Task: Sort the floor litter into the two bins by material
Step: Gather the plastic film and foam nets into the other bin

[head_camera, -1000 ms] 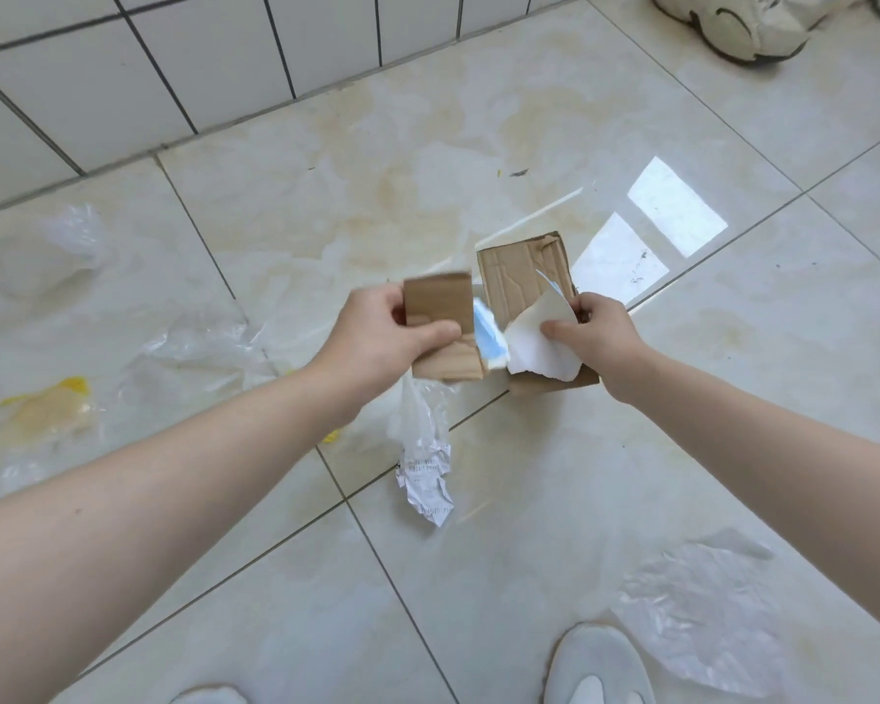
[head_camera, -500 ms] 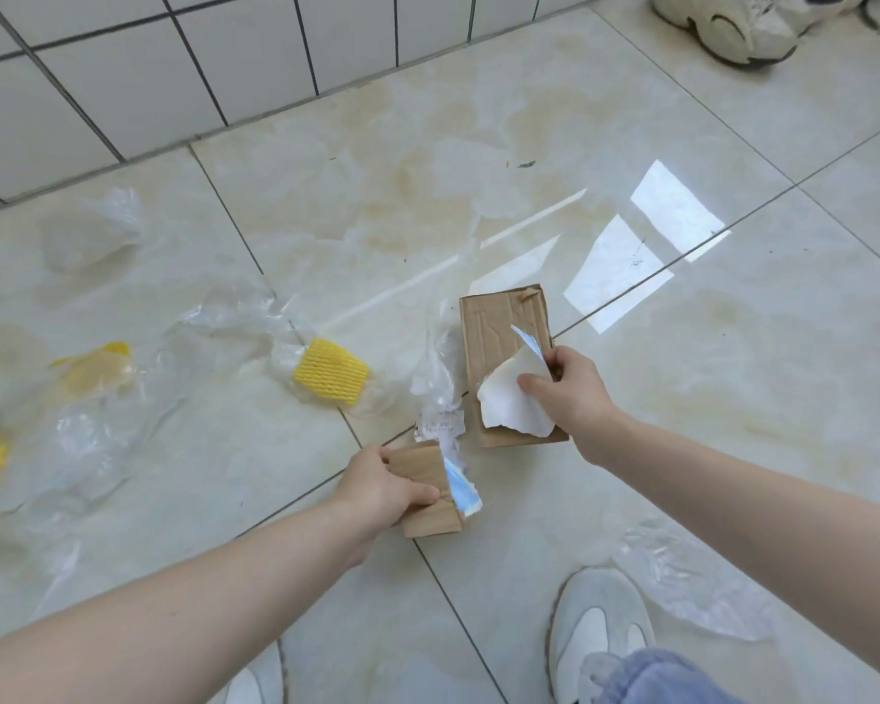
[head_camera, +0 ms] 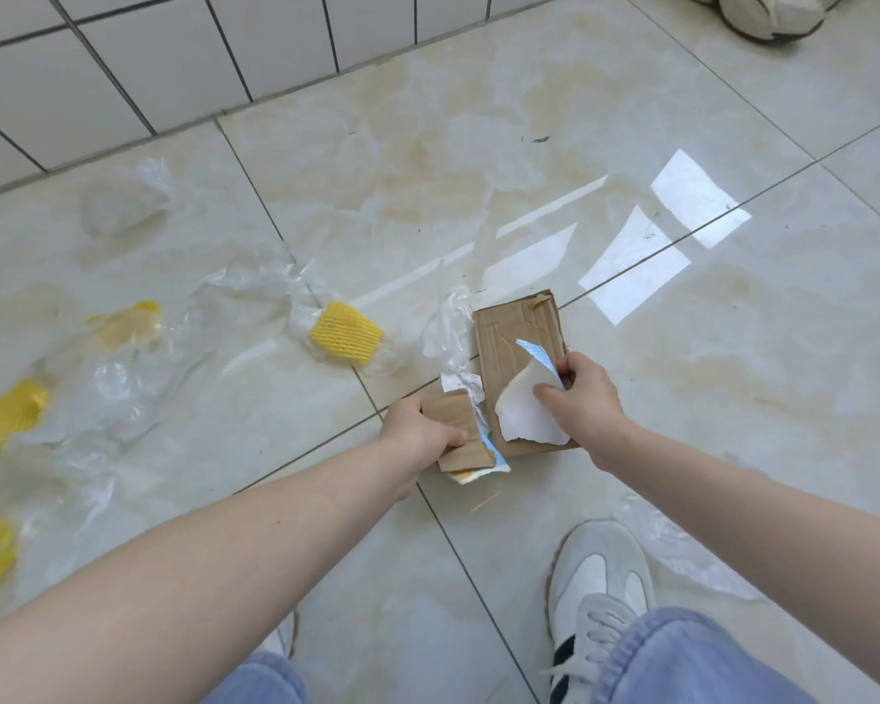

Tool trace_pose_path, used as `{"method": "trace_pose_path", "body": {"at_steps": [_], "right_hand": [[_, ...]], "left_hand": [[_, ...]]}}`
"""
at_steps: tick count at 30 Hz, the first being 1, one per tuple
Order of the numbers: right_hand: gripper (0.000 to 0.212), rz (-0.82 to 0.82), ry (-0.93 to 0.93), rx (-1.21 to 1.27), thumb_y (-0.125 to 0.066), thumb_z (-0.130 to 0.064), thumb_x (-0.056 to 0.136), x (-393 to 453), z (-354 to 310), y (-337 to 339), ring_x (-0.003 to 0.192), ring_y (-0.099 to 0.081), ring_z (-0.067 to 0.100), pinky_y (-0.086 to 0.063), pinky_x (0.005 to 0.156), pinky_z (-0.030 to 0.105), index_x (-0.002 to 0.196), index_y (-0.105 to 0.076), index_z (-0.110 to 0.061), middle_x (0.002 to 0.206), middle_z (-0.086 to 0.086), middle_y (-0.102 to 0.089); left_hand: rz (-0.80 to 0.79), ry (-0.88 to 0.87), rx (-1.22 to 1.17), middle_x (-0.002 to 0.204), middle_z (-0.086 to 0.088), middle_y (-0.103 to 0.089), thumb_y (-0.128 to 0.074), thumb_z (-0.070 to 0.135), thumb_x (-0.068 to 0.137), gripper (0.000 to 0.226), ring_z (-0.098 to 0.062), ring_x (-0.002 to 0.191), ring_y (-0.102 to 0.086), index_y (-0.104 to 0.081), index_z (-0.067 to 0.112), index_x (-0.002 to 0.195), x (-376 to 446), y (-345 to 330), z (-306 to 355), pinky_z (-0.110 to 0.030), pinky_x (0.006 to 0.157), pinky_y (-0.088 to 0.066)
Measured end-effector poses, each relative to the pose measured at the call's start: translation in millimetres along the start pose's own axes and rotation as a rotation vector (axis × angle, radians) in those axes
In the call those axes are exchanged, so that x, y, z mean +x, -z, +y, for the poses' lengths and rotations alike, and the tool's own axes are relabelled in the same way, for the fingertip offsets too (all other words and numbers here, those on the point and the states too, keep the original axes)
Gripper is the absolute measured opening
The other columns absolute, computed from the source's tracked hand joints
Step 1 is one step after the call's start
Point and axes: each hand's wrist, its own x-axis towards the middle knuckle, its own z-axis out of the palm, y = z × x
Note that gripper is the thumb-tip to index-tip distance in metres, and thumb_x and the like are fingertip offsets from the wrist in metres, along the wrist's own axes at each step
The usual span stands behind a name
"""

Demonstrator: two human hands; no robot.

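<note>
Your left hand (head_camera: 422,433) has its fingers curled tight round a small brown cardboard scrap (head_camera: 456,424), thumb pressed across its face, with a torn blue-and-white paper bit (head_camera: 489,457) tucked in the same grip. Your right hand (head_camera: 582,398) pinches a white torn paper (head_camera: 524,414) against a bigger cardboard sheet (head_camera: 516,343), thumb on top, fingers wrapped behind its edge. Both hands sit close together, low over the beige floor tiles (head_camera: 732,398). Just left of the big sheet, a clear plastic wrap (head_camera: 450,322) lies crumpled. Further left there's a yellow foam net (head_camera: 346,336) inside clear film, then more yellow pieces (head_camera: 9,414) among plastic. Down by your grey sneaker (head_camera: 598,571), another clear film (head_camera: 682,551) lies flat
</note>
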Motion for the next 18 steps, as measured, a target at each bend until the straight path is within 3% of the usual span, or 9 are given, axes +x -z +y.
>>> {"method": "trace_pose_path", "body": {"at_steps": [2,4,12,18], "right_hand": [[0.011,0.014,0.029,0.013,-0.055,-0.015,0.087,-5,-2,3,0.079,-0.050,0.020,-0.038,0.054,0.026,0.098,-0.055,-0.011,0.088,-0.002,-0.054],[0.009,0.031,0.072,0.028,-0.056,-0.017,0.087,-11,-9,7,0.077,-0.050,0.018,-0.039,0.054,0.026,0.095,-0.054,-0.014,0.087,-0.003,-0.054],[0.007,0.012,0.238,0.163,-0.059,-0.016,0.085,-42,-59,1,0.069,-0.048,0.011,-0.040,0.056,0.027,0.091,-0.056,-0.016,0.077,-0.009,-0.051],[0.011,-0.182,0.301,0.208,-0.058,-0.014,0.087,-77,-99,-37,0.074,-0.053,0.011,-0.043,0.049,0.023,0.096,-0.054,-0.020,0.085,-0.010,-0.054]], "left_hand": [[0.002,-0.039,0.045,0.101,-0.007,-0.069,-0.076,0.005,0.073,0.031,-0.024,0.095,-0.067,-0.060,0.018,0.096,-2,6,-5,-0.033,0.075,-0.056],[0.002,-0.084,0.088,0.098,-0.006,-0.069,-0.077,0.003,0.072,0.030,-0.024,0.094,-0.067,-0.059,0.020,0.089,-7,17,-9,-0.038,0.083,-0.057],[0.032,-0.165,0.091,0.097,-0.007,-0.072,-0.076,0.002,0.074,0.030,-0.021,0.091,-0.070,-0.062,0.017,0.096,-38,80,-21,-0.039,0.085,-0.056],[0.152,-0.197,-0.091,0.097,-0.008,-0.072,-0.074,0.000,0.076,0.030,-0.021,0.090,-0.070,-0.063,0.011,0.103,-75,139,-31,-0.040,0.085,-0.056]]}}
